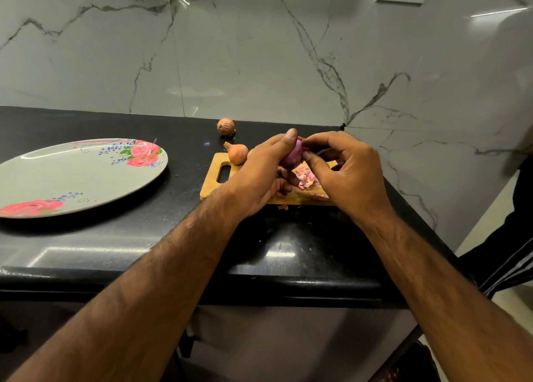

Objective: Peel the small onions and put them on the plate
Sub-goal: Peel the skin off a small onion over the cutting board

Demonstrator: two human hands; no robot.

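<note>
Left hand (259,174) and right hand (349,174) around purple onion (292,153)

Both bare forearms reached forward from the lower corners and met in the middle of the view. The left hand (259,177) was curled, its thumb raised on top, gripping a small glossy purple onion (293,154) between thumb and fingers. The right hand (350,177) faced it, back towards the camera, thumb and forefinger pinching the onion's right side, the remaining fingers bent.
</note>
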